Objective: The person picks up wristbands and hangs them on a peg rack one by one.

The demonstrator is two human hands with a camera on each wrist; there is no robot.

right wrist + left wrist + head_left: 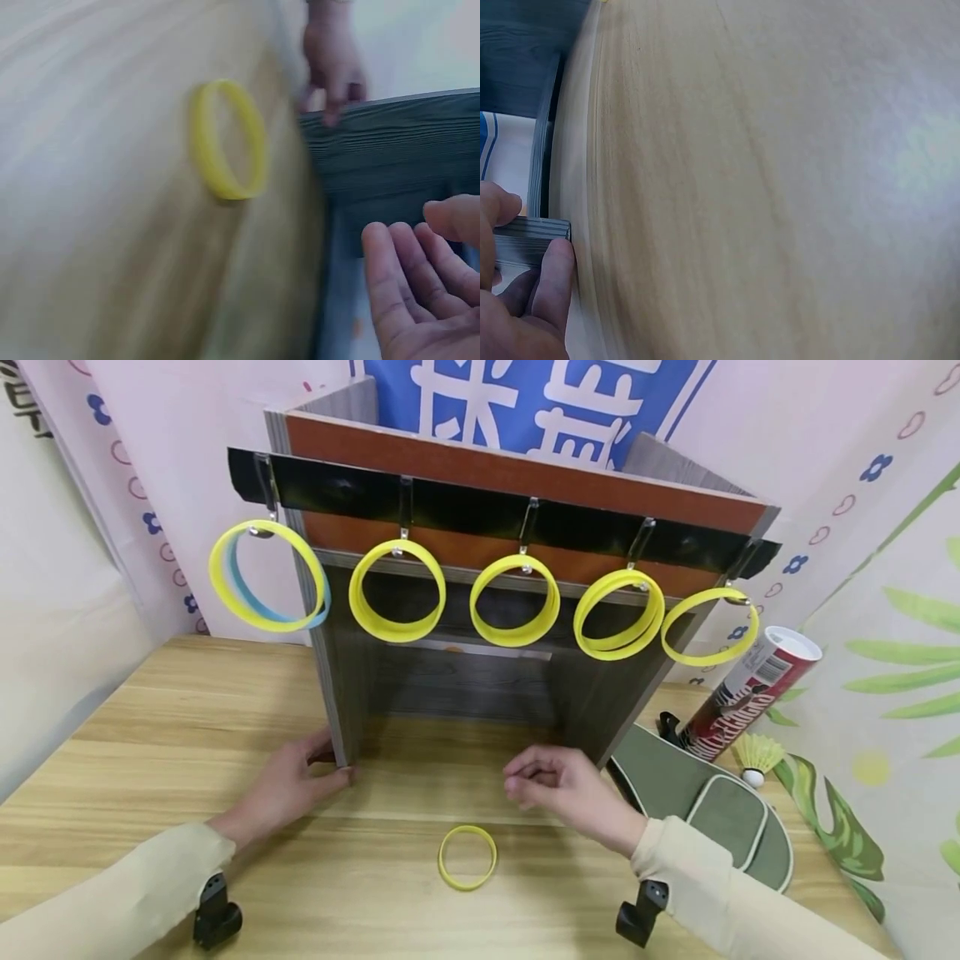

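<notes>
At the lower left edge of a grey wood-grain stand (341, 693), my left hand (288, 781) grips the side panel between thumb and fingers. The left wrist view shows the panel's bottom corner (532, 236) between thumb and fingertips. My right hand (570, 789) holds nothing and hovers in front of the stand's right side, fingers loosely bent. In the right wrist view its fingers (405, 285) are apart from the thumb. On the table, in front of the stand, lies a yellow ring (467, 887), nearer my right hand.
Several yellow rings (515, 639) hang from hooks on a black bar (465, 510) across the stand; a blue ring (318, 610) hangs at the left end. To the right on the wooden table (150, 760) are a green racket case (675, 785), a shuttlecock (757, 758) and a red tube (746, 697).
</notes>
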